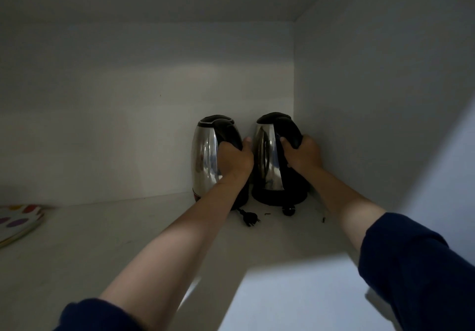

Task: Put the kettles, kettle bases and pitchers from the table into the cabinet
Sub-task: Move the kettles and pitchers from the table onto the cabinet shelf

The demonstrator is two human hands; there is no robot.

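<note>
Each grip closed round a handle: left hand [235, 159], right hand [303, 154], two kettles [205, 156]

The single head-worn view looks forward and slightly down into a dim cabinet [359, 99], close over its shelf [102, 240], facing the back right corner.

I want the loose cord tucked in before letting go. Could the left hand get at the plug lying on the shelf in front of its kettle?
Probably yes. The plug lies bare just below the left hand, nothing over it, but that hand must first release the left kettle.
</note>
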